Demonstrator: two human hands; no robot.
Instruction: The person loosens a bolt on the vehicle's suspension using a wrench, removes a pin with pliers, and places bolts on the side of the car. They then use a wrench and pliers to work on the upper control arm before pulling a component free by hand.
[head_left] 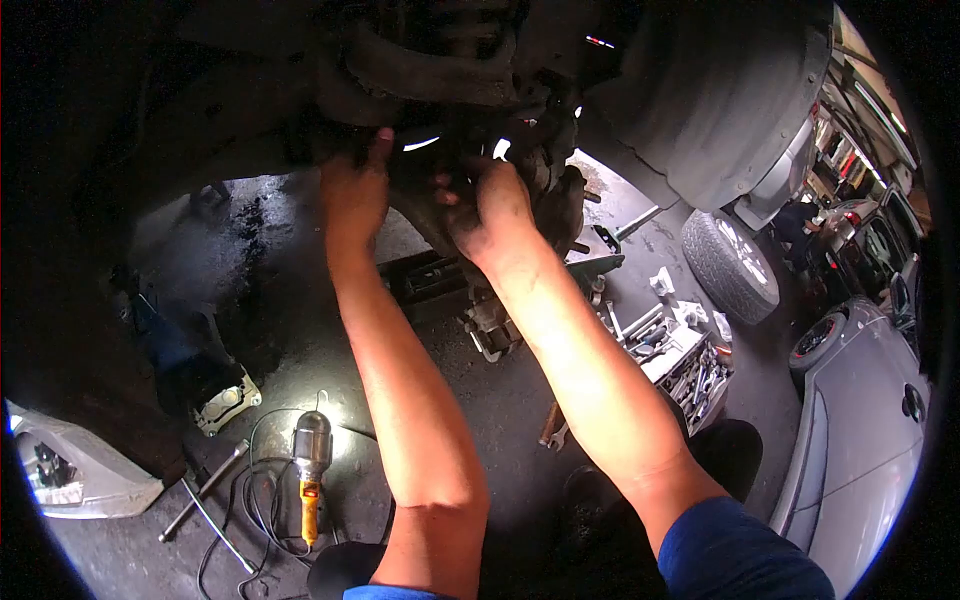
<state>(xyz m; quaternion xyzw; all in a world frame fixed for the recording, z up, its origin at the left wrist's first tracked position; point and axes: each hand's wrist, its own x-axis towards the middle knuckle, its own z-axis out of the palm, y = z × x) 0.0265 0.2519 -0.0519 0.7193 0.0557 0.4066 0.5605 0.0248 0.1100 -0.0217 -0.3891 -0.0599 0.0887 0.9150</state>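
Observation:
Both of my hands reach up into the dark wheel well of a raised vehicle, among suspension parts (430, 75). My left hand (357, 200) is at a dark arm or bar, its thumb pointing up; shadow hides the other fingers. To its right, my right hand (495, 210) has its fingers curled in beside the wheel hub assembly (565, 210), whose studs stick out to the right. What those fingers hold, if anything, is lost in the dark. Below the right forearm hangs a brake caliper-like part (490, 328).
A lit work lamp (312, 445) with its cable lies on the floor, beside a wheel wrench (205, 490). At right are a toolbox full of wrenches and sockets (690, 375), a removed wheel (730, 265) and a silver car (860, 440). A headlight (85, 470) sits at lower left.

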